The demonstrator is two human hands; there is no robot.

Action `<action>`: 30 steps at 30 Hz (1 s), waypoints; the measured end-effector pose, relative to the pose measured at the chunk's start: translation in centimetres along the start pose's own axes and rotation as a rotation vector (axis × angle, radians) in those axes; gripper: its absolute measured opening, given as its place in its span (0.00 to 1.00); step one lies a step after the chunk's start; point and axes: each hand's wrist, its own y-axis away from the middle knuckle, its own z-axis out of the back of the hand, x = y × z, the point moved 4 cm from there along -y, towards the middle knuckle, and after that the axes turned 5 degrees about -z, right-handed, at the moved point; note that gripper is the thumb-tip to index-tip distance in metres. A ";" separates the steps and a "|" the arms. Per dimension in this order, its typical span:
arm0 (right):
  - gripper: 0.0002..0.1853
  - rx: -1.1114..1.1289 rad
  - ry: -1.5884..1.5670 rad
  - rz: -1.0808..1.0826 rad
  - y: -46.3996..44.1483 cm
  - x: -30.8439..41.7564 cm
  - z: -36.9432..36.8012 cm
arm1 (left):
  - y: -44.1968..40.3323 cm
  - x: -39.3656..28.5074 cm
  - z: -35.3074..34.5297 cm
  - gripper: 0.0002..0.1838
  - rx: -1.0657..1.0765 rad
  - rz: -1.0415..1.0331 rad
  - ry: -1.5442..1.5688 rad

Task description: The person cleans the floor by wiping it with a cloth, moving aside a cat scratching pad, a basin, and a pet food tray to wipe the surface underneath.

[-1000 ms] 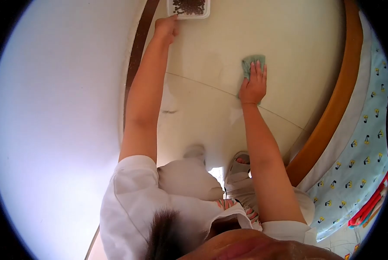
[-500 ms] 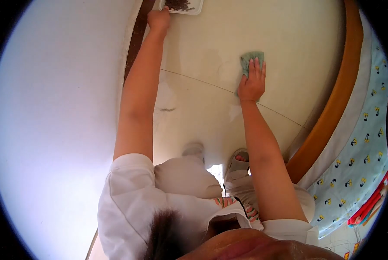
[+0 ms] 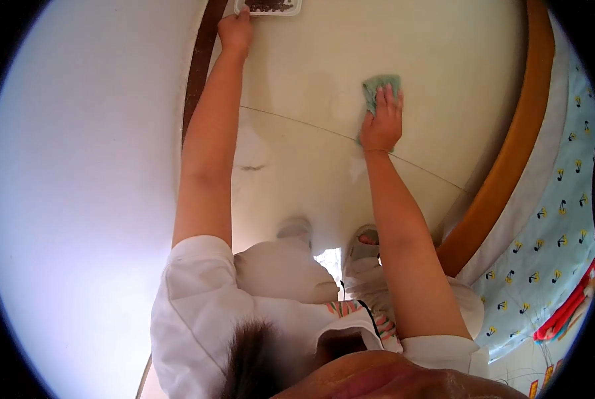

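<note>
At the top of the view my left hand [image 3: 236, 33] grips the near-left corner of a white plastic tray [image 3: 277, 12]. Small dark brown pieces [image 3: 267, 5] lie in the tray, whose far part is cut off by the frame edge. My right hand [image 3: 384, 128] presses a green cloth [image 3: 372, 86] against the tiled floor, fingers extended forward over it. The cloth sticks out beyond the fingertips and a little at the wrist; the palm hides its middle.
Beige floor tiles [image 3: 310, 66] have a thin joint line and a dark mark [image 3: 251, 167]. A white wall [image 3: 98, 186] with dark skirting [image 3: 197, 73] runs along the left. On the right is a wooden bed frame [image 3: 510, 153] with patterned bedding [image 3: 543, 233]. My slippered foot [image 3: 364, 249] is below.
Both hands, the tray and the cloth appear slightly further left and up, along with a small shift of the whole view. Both hands keep their hold.
</note>
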 end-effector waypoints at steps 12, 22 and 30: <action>0.28 -0.095 -0.033 0.020 0.4 0.1 0.3 | 17.8 0.4 8.7 0.14 0.252 0.307 0.478; 0.24 -0.102 -0.147 -0.143 3.9 8.3 -3.7 | 30.4 9.3 18.8 0.15 -0.010 0.509 0.651; 0.13 0.051 -0.417 0.702 14.1 19.3 -6.4 | 32.4 9.4 22.0 0.11 -0.167 0.331 0.188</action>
